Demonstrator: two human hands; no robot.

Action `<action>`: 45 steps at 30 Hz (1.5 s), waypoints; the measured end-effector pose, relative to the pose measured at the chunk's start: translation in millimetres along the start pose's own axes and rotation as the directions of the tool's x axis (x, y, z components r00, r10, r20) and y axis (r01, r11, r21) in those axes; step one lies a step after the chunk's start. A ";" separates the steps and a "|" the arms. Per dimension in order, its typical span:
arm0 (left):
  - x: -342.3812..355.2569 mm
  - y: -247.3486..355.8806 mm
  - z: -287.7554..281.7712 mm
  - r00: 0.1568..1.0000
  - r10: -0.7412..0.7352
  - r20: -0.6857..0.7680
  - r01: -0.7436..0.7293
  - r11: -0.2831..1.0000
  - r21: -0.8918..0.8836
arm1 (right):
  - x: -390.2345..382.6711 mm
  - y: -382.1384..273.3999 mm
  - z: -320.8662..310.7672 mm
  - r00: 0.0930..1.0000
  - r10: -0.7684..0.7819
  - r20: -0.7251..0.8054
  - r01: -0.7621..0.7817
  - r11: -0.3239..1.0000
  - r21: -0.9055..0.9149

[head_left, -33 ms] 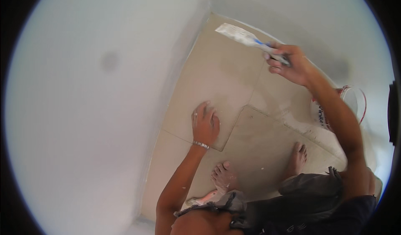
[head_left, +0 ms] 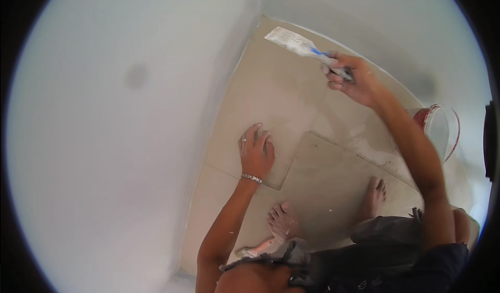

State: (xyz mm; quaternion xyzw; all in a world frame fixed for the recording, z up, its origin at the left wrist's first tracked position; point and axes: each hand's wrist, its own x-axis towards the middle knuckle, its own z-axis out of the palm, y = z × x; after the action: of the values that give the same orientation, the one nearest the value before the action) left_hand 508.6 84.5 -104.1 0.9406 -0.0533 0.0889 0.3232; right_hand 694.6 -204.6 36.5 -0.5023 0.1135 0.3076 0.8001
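Observation:
My right hand (head_left: 350, 79) is closed around the handle of a flat paintbrush (head_left: 292, 41). White paint coats the brush's head, and a bit of blue shows near the handle. The brush points left, toward the corner where the two walls meet the floor, by the foot of the right wall. My left hand (head_left: 256, 152) holds nothing. Its fingers are apart and slightly bent over the tiled floor (head_left: 271, 95); whether they touch the tile I cannot tell. A ring and a metal bracelet are on that hand and wrist.
A pale wall (head_left: 114, 147) rises on my left, another (head_left: 364, 17) at the far right. A white and red bucket (head_left: 436, 129) with a red handle stands beyond my right forearm, partly hidden. Near my left foot (head_left: 283, 221) lies a second brush-like tool with an orange handle (head_left: 260, 247).
My right hand and the paintbrush have shifted slightly left. My right forearm now covers more of the bucket's side. The left hand is nearly where it was.

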 end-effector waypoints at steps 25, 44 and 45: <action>2.5 -20.1 19.8 0.999 -0.040 -0.012 0.042 0.979 0.202 | 210.7 132.5 89.0 0.725 -0.486 -0.489 0.519 0.851 -0.076; 1.3 -24.0 25.2 0.998 -0.015 -0.057 0.021 0.993 0.120 | 210.5 118.0 75.5 0.802 -0.442 -0.402 0.446 0.891 -0.091; 1.6 -23.3 25.1 0.998 -0.020 -0.054 0.027 0.992 0.123 | 210.8 118.7 75.2 0.788 -0.458 -0.412 0.463 0.881 -0.094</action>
State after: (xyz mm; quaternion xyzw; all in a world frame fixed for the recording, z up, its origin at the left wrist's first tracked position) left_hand 517.2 87.2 -137.2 0.9567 -0.0280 0.1130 0.2669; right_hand 778.5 -22.8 -118.6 -0.5643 0.1600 -0.0135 0.8098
